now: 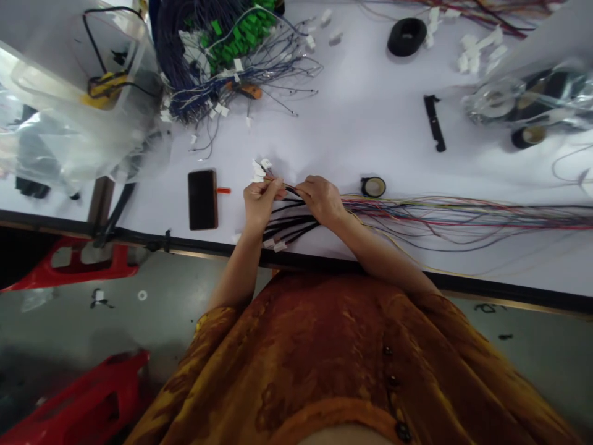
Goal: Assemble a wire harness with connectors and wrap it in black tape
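Note:
My left hand (263, 199) pinches thin wires just below a small cluster of white connectors (259, 170). Close on its right, my right hand (322, 198) is closed on the dark covered part of the same wires. Several black-wrapped wire ends (294, 228) fan out on the table beneath my hands, and white plugs (280, 246) sit at the tips of some. From under my right wrist a long bundle of coloured wires (445, 216) runs off to the right. A roll of black tape (373, 186) stands just beyond my right hand.
A dark phone (202, 199) lies left of my hands. Farther back are blue wires with green connectors (245, 37), an orange-handled tool (249, 91), a thick black roll (406, 36) and a black folding tool (434, 123). The table edge (222, 247) runs before me; red stools (78, 262) stand below.

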{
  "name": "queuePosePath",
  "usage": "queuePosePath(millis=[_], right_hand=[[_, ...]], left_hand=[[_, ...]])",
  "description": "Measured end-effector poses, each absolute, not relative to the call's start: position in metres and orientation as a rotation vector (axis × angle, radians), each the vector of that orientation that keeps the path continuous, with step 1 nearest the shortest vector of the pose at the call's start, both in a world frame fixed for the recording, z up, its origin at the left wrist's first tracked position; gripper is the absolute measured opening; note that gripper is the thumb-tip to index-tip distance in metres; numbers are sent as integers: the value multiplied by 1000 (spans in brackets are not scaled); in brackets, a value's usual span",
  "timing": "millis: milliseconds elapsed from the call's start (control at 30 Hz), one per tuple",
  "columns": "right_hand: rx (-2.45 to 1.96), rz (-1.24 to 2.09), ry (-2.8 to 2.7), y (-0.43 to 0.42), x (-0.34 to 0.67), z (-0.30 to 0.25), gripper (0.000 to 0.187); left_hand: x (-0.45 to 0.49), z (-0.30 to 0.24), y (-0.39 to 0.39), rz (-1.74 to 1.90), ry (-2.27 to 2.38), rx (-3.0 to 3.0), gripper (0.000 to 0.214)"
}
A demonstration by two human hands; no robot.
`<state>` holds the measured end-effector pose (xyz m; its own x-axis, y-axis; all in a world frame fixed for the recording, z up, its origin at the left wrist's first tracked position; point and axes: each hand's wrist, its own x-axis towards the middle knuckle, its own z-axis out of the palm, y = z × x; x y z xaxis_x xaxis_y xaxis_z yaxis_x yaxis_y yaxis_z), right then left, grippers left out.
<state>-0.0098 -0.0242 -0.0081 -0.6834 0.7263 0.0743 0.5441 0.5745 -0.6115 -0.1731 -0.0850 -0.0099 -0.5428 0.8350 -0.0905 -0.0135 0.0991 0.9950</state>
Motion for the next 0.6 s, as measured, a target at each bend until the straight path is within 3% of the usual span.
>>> queuePosePath(millis=[233, 500, 600], right_hand=[[-985, 897, -2485, -18, -9, -11, 34], [-956, 966, -2433, -18, 1, -5, 26], [-1125, 817, -2227, -5, 45, -5, 23]], left_hand=[[-177, -11, -82, 1424, 1387, 667, 15], [-181, -11, -81, 1375, 1585, 893, 14], [-180, -4, -82, 1363, 1609, 995, 16]])
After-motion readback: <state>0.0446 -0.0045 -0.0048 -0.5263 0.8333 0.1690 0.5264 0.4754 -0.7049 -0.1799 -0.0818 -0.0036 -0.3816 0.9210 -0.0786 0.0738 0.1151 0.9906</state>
